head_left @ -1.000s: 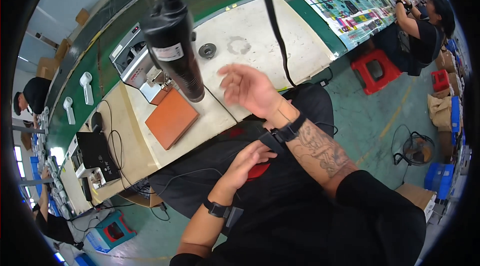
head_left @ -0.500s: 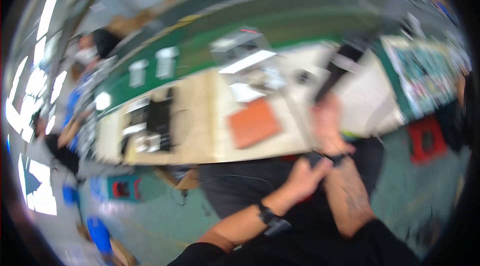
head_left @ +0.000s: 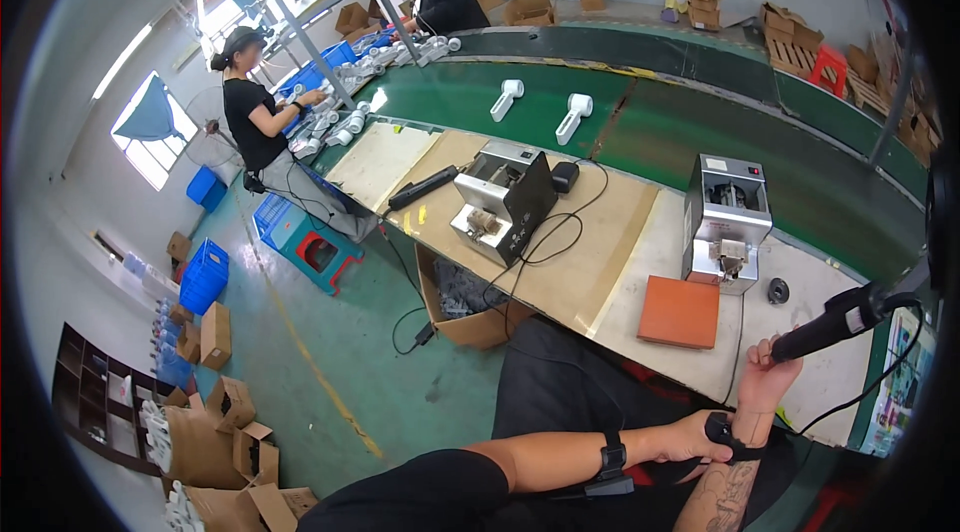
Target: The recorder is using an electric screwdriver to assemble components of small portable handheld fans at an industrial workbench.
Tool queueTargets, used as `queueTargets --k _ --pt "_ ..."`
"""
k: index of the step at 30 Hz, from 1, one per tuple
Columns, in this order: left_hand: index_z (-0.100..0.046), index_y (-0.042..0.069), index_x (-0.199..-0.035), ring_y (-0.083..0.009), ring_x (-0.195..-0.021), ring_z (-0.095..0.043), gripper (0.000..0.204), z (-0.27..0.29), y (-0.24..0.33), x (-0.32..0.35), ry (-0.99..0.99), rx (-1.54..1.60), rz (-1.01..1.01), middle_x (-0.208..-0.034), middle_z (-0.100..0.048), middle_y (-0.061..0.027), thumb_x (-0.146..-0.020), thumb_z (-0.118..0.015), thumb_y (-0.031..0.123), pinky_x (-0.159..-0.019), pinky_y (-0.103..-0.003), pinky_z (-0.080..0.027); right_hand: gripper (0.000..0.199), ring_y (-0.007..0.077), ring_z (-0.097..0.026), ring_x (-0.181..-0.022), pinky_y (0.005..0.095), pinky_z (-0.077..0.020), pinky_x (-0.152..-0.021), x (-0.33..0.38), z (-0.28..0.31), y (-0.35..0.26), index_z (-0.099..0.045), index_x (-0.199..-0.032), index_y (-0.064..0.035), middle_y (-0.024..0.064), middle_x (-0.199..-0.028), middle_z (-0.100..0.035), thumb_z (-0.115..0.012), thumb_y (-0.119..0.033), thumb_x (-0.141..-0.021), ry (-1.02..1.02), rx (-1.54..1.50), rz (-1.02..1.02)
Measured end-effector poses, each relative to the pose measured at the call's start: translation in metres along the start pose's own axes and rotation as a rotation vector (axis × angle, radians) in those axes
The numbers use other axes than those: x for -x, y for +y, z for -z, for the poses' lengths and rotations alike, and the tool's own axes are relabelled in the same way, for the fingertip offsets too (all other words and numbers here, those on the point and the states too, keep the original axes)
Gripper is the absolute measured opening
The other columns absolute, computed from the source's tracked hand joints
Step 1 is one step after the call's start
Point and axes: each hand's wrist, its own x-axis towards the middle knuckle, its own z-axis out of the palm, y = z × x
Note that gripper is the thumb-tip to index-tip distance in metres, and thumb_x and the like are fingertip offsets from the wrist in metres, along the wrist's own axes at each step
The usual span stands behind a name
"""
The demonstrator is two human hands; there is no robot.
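My left hand [head_left: 690,437] is closed around a black wristband [head_left: 722,435] on my right wrist. Close to the lower end of a black cylindrical power screwdriver [head_left: 825,325], my right hand [head_left: 768,377] is raised palm up with curled fingers. The tool overlaps that hand, so whether it is gripped is hidden. A cable runs from the screwdriver's upper end. Left of my right hand, an orange-brown flat block [head_left: 679,312] lies on the bench, in front of a silver and black screw feeder [head_left: 728,217]. A small black ring [head_left: 778,290] sits beside the feeder.
Another feeder [head_left: 505,200] stands further left, with a black screwdriver [head_left: 422,188] and loose cables. Two white plastic parts [head_left: 574,119] lie on the green conveyor [head_left: 440,100]. An open carton [head_left: 470,330] is under the bench edge. Two people work at the far left.
My view has swung left and up and become sharp, so the hands appear further right and lower. My left hand stays on the right wrist, and the right hand stays by the screwdriver.
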Motion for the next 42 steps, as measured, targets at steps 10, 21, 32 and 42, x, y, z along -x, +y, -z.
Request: queueTargets --k 10,21,32,42 --pt "-0.057 0.004 -0.138 -0.0118 -0.103 -0.064 0.068 -0.030 0.028 0.005 0.000 0.145 0.062 -0.114 -0.068 -0.0007 -0.083 -0.091 0.024 -0.090 -0.027 -0.053 0.029 0.0076 -0.037 -0.051 0.0253 -0.0335 -0.050 -0.005 -0.010 -0.027 -0.058 -0.080 -0.0158 -0.0057 -0.060 -0.044 -0.055 -0.033 -0.104 -0.188 -0.135 -0.148" --pt "-0.051 -0.003 -0.143 -0.0112 -0.093 -0.064 0.070 -0.034 0.037 0.031 0.063 -0.248 0.191 -0.107 -0.069 -0.0078 -0.089 -0.083 0.027 -0.076 -0.026 -0.053 0.013 0.0030 -0.038 -0.057 0.0220 -0.0266 -0.051 0.022 0.026 -0.031 -0.058 -0.095 -0.0084 -0.0048 -0.077 -0.054 -0.057 -0.016 -0.105 -0.084 0.749 0.384" --pt "-0.061 0.005 -0.115 -0.0111 -0.089 -0.064 0.019 -0.009 0.194 0.030 0.457 -0.222 -0.516 -0.100 -0.068 -0.0042 -0.104 -0.065 0.020 -0.084 -0.028 -0.053 0.050 0.0115 -0.065 -0.080 0.0252 -0.0536 -0.072 0.168 -0.018 0.013 -0.056 -0.127 0.0003 0.0031 -0.095 -0.062 -0.063 -0.043 -0.103 -0.857 0.861 -0.564" --pt "-0.061 0.005 -0.099 -0.0061 -0.076 -0.059 0.015 0.010 0.195 0.005 0.625 -0.286 -0.630 -0.082 -0.064 0.0012 -0.104 -0.067 0.019 -0.071 -0.023 -0.048 0.058 0.0117 -0.066 -0.084 0.0289 -0.0582 -0.073 0.198 -0.037 0.051 -0.041 -0.137 0.0004 0.0077 -0.107 -0.065 -0.074 -0.026 -0.097 -0.785 0.877 -0.332"
